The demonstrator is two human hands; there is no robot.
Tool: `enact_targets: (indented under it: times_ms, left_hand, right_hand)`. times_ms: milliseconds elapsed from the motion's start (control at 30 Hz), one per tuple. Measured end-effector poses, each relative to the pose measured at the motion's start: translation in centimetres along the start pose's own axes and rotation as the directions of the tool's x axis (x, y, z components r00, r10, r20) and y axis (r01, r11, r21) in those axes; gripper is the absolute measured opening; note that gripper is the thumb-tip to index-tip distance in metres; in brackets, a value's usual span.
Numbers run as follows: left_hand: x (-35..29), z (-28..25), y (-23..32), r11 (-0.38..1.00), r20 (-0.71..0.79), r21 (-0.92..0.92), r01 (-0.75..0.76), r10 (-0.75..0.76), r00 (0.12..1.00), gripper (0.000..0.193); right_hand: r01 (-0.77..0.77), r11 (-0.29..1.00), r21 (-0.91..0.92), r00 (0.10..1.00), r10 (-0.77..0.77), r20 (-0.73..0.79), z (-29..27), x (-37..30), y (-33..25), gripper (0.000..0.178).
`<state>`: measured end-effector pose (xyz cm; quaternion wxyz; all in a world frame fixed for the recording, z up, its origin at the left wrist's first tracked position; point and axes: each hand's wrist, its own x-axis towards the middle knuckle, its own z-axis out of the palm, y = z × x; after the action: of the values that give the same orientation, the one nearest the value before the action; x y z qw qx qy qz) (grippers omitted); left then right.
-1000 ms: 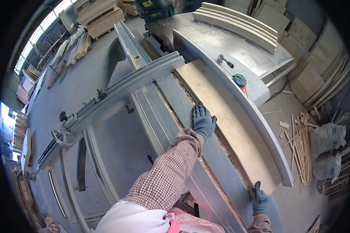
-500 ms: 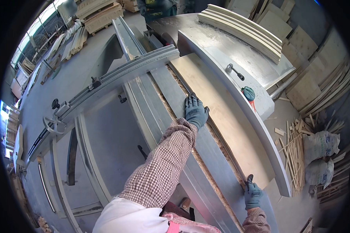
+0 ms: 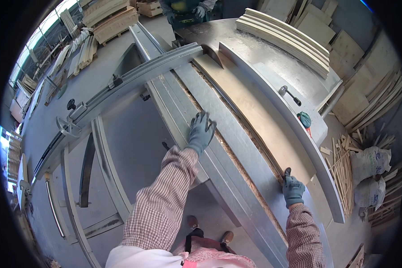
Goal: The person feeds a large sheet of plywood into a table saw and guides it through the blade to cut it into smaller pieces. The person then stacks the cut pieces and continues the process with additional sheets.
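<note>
A long pale plywood board (image 3: 259,123) lies on the steel bed of a panel saw, alongside the raised grey fence (image 3: 281,114). My right hand (image 3: 293,187), in a grey-blue glove, is at the board's near end, its thumb along the corner and its other fingers curled and partly hidden. My left hand (image 3: 201,132), gloved the same way, rests flat with its fingers stretched on the metal sliding table (image 3: 230,167), apart from the board. At the board's far end stands a dark curved blade guard or riving knife (image 3: 212,54).
Stacked pale boards (image 3: 283,40) lie on the far right table, where another person's gloved hand (image 3: 199,12) shows behind. A black-handled lever (image 3: 290,94) and a green-and-red tape measure (image 3: 304,119) sit beyond the fence. Wood strips (image 3: 341,178) and white sacks (image 3: 370,167) are at right.
My left hand has left the board's edge and moved left onto the sliding table. The board has slid forward toward the far end, with my right hand following at its near end.
</note>
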<state>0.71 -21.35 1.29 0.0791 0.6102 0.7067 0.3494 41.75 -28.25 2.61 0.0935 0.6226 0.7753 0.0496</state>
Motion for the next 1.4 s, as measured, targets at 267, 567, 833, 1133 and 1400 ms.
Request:
enact_targets:
  times_ms: [267,567,833,1133,1400]
  left_hand:
    - [-27.7,-12.6,-4.6,0.734,0.209,0.629,0.256,-0.477,0.854,0.092]
    - [-29.3,-12.3,-6.3,0.68,0.161,0.678,0.281,-0.51,0.845,0.09]
    - [-29.6,-12.2,-7.2,0.665,0.128,0.695,0.274,-0.489,0.863,0.09]
    - [-29.3,-11.6,-7.1,0.692,0.152,0.675,0.255,-0.469,0.87,0.09]
    - [-29.9,-11.2,-8.5,0.664,0.143,0.714,0.223,-0.449,0.882,0.089]
  right_hand:
    - [-0.034,0.997,-0.063,0.995,0.04,0.093,-1.0,0.4,-0.3,0.05]
    - [-0.031,1.0,-0.007,0.997,0.031,0.066,-1.2,0.3,-0.6,0.04]
    - [-0.005,1.0,0.018,1.0,0.004,0.031,-1.4,-0.4,-1.0,0.041]
    - [-0.039,0.999,0.037,0.998,0.038,0.044,-0.8,-0.8,-0.4,0.042]
    - [-0.054,0.997,0.061,0.998,0.052,0.024,0.5,-0.7,-0.8,0.042]
